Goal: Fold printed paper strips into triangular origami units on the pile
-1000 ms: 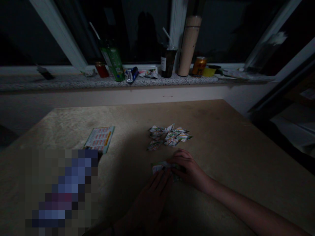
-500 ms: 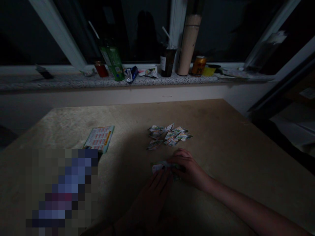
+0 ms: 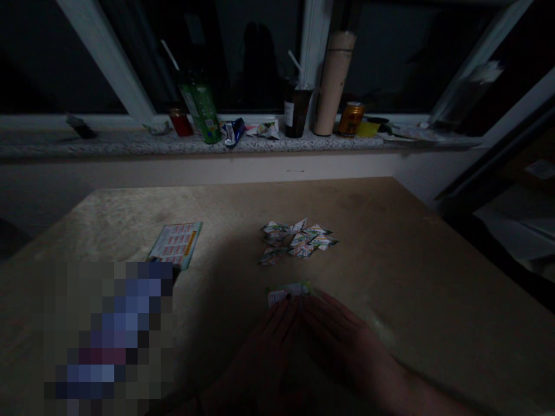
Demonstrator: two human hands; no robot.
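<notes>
A small printed sheet of paper (image 3: 284,290) lies on the table, its far part showing beyond my fingertips and its near part hidden under my hands. My left hand (image 3: 271,338) rests flat on its left side, fingers stretched out. Beside it, my right hand (image 3: 340,326) lies with straight fingers slanting onto the paper's right side, touching or almost touching the left fingertips. Just beyond is a cluster of several folded paper pieces (image 3: 301,240) with pointed ends, made of similar printed paper. Dim light and shadow blur the hands' near parts.
A printed card or stack of sheets (image 3: 176,242) lies at the table's left, above a pixelated patch. On the granite windowsill (image 3: 255,147) stand a green bottle (image 3: 208,115), a dark cup with a straw (image 3: 296,112), a tall beige flask (image 3: 333,86) and an orange can (image 3: 351,120).
My right hand has moved down towards me and flattened, its bent fingers now straight. More of the paper's far right corner shows. My left hand stays in place.
</notes>
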